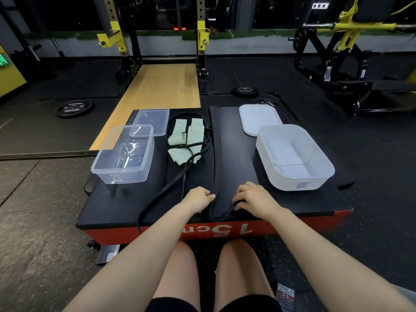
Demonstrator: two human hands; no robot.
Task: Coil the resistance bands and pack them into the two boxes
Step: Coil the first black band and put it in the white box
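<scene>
We can't trace the far end of the wide black band (221,154): it blends into the black platform top (126,206). The near loop hangs slightly over the platform's front edge. Our left hand (198,198) has curled fingers pinching the band's left edge; our right hand (254,199) has fingers curled over the right edge, tips hidden under the band. The thin black band (180,176) snakes from the pile toward the front left edge, tangled with the pale green band (183,140) at centre; how many green pieces we can't tell. The clear box (123,154) sits left, nothing inside that we can see, its clear lid (150,121) behind and partly overlapped by it. The white box (292,156) sits right, apparently holding nothing but a faint label or sheet, with its white lid (258,118) behind, touching.
</scene>
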